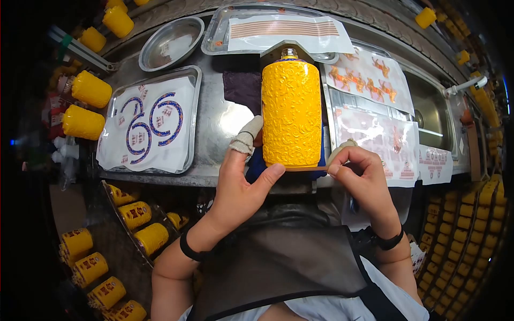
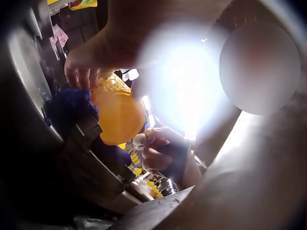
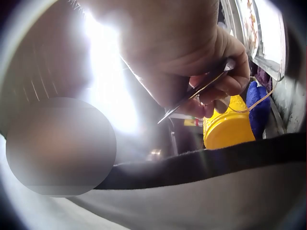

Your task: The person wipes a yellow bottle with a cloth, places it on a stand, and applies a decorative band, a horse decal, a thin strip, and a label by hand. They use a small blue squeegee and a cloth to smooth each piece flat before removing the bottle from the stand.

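Note:
A yellow embossed bottle [image 1: 292, 112] lies with its neck pointing away, over blue cloth [image 3: 258, 110]. My left hand [image 1: 238, 176] grips its lower left side, fingers along the side and thumb at the base edge, on one end of a thin brown strip [image 1: 306, 168]. The strip runs along the base edge to my right hand [image 1: 364, 176], which pinches its other end between thumb and index finger. In the right wrist view that hand [image 3: 192, 62] also holds a thin pointed tool [image 3: 175, 109]. Cloth-like covers wrap a fingertip on each hand.
A tray with patterned blue decals [image 1: 147, 128] and a metal bowl [image 1: 171, 44] are at left. Brown strips lie on a sheet [image 1: 289, 33] behind the bottle. Sheets of orange decals [image 1: 369, 80] and a sink [image 1: 428, 115] are at right. Racks of yellow bottles [image 1: 466, 241] flank the bench.

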Motion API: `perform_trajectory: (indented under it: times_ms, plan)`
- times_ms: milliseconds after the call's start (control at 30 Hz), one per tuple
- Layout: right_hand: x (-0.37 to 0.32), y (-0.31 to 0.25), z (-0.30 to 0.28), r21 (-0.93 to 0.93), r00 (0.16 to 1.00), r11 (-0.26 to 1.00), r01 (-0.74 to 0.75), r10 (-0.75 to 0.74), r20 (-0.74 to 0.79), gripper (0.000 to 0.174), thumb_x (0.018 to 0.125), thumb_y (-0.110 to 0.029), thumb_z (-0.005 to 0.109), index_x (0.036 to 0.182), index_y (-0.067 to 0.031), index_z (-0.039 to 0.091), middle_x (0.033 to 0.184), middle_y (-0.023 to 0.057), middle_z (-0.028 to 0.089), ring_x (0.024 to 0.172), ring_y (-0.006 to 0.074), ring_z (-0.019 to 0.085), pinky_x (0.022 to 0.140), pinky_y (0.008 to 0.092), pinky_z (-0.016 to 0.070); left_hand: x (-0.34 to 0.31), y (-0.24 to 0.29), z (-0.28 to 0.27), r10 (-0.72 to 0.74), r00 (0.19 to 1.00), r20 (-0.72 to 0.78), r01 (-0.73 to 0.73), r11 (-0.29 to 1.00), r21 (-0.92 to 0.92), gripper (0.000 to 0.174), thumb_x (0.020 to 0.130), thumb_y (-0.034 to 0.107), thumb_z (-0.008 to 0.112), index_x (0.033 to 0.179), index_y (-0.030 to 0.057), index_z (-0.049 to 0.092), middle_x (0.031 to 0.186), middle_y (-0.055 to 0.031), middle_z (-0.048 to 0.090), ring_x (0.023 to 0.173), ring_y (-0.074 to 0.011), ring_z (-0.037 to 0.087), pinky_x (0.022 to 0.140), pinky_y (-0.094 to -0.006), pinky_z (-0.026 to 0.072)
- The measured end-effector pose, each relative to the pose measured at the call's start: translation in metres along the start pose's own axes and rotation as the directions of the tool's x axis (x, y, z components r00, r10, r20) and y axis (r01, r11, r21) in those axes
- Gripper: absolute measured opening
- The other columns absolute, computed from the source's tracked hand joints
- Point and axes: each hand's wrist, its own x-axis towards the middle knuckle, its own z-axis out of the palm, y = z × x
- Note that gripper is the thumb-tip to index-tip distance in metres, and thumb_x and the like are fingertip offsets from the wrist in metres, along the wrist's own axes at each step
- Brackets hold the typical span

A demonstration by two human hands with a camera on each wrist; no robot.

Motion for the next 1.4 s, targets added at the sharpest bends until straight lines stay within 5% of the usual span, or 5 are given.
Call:
perform_trajectory:
  times_ms: [333, 467, 733, 1133, 1400]
  plan:
    - [0.000, -0.001, 0.000, 0.011, 0.999, 0.999, -0.032, 0.032, -0.006, 0.008, 0.084, -0.007, 0.066, 0.080, -0.0007, 0.064, 0.079, -0.0009, 0.061, 0.074, 0.0038, 0.054, 0.065, 0.0199, 0.0422, -0.002, -0.004, -0.002, -0.056, 0.998, -0.027, 0.050, 0.981, -0.189, 0.059, 0.091, 0.009, 0.065, 0.143, -0.0028, 0.040, 0.133, -0.0137, 0.053, 0.124, -0.0210, 0.050, 0.108, -0.0358, 0.0354]
    - [0.001, 0.000, 0.000, 0.005, 1.000, 1.000, -0.017, 0.017, -0.001, 0.008, 0.084, -0.007, 0.065, 0.079, -0.0006, 0.063, 0.079, -0.0008, 0.061, 0.074, 0.0039, 0.054, 0.066, 0.0201, 0.0422, -0.016, -0.006, -0.017, -0.048, 0.992, -0.113, 0.042, 0.998, -0.056, 0.048, 0.090, 0.005, 0.063, 0.134, -0.0031, 0.049, 0.129, -0.0132, 0.055, 0.116, -0.0203, 0.055, 0.104, -0.0331, 0.0393]
    - [0.002, 0.001, 0.003, 0.042, 0.999, 0.998, -0.042, 0.042, -0.003, 0.007, 0.083, -0.006, 0.064, 0.079, -0.0007, 0.063, 0.079, -0.0007, 0.062, 0.074, 0.0041, 0.054, 0.065, 0.0196, 0.0423, -0.023, 0.016, -0.015, 0.385, 0.915, 0.120, -0.398, 0.810, 0.431, 0.030, 0.077, 0.004, 0.075, 0.106, 0.0010, 0.070, 0.116, -0.0131, 0.057, 0.102, -0.0288, 0.059, 0.086, -0.0339, 0.0477]
    - [0.008, 0.018, 0.002, -0.016, 0.999, 0.999, 0.044, -0.045, -0.030, 0.008, 0.081, -0.008, 0.065, 0.078, -0.0006, 0.063, 0.077, 0.0013, 0.062, 0.072, 0.0056, 0.054, 0.064, 0.0221, 0.0428, -0.024, -0.001, -0.017, 0.332, 0.943, 0.035, -0.317, 0.857, 0.405, 0.028, 0.072, 0.007, 0.077, 0.099, 0.0034, 0.070, 0.108, -0.0117, 0.061, 0.093, -0.0320, 0.061, 0.077, -0.0415, 0.0466]
    - [0.010, 0.021, 0.002, -0.056, 1.000, 0.998, 0.021, -0.023, -0.018, 0.008, 0.082, -0.007, 0.064, 0.079, -0.0002, 0.062, 0.079, 0.0006, 0.060, 0.075, 0.0057, 0.053, 0.067, 0.0215, 0.0421, -0.014, 0.014, -0.016, 0.458, 0.868, 0.192, -0.485, 0.695, 0.532, 0.034, 0.072, 0.006, 0.076, 0.106, 0.0076, 0.071, 0.113, -0.0102, 0.060, 0.104, -0.0300, 0.058, 0.093, -0.0459, 0.0458]
